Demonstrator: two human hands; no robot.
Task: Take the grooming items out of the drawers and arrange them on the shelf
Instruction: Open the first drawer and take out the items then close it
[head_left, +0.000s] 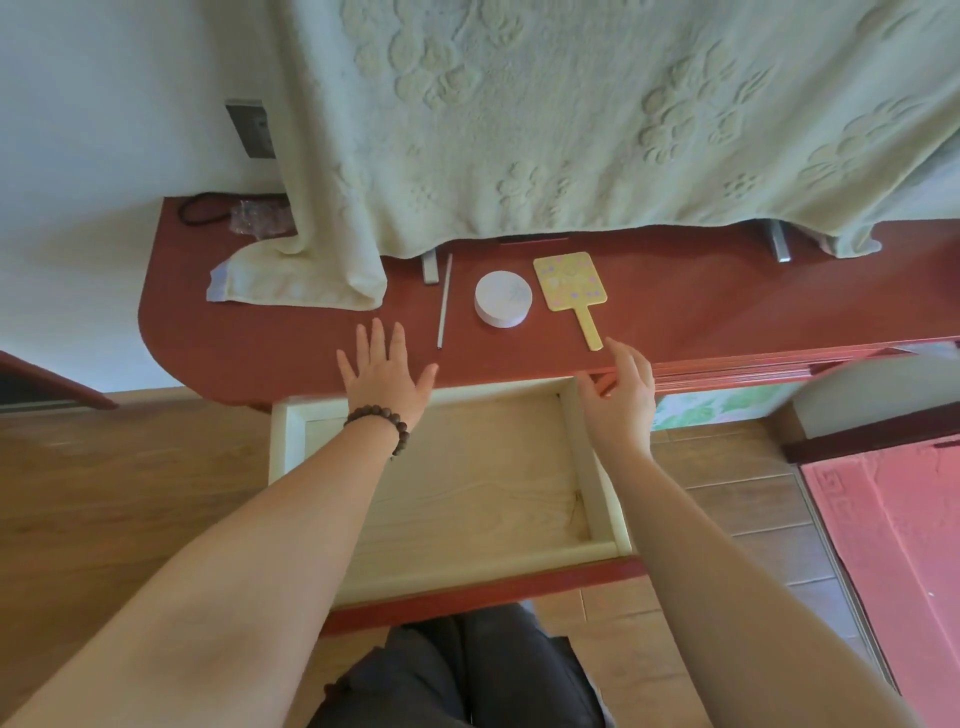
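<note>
Nearest the person, the pulled-out drawer (447, 467) shows only bare pale wood inside, so as far as this view tells, its grooming items are already out and lie on the red shelf (675, 312) just beyond it. Taking the drawer as the landmark: the left hand (387, 376) rests flat on the shelf past the drawer's far left corner, fingers straight and spread, holding nothing, a bead bracelet (379, 423) at its wrist. The right hand (621, 389) hangs over the drawer's far right corner at the shelf edge, fingers loosely bent and released, gripping nothing. The relation that matters is this hand and the yellow hand mirror (570, 283): the handle's end lies just beyond the right fingertips, and the mirror's long axis runs away from the drawer, tilting slightly left, with the square head farthest off. The right hand is plainly the nearer one for any nudge to it. Left of the mirror, close beside it, sits a round white compact (503, 299); left again, a thin white stick (444, 301) lies with its long axis also pointing away from the drawer, just right of the left hand's fingertips. Farther back, a pale green towel (571, 130) drapes down onto the shelf, a wall socket (253, 130) shows beside it, and wooden flooring and a pink mat (893, 545) lie to the drawer's right.
</note>
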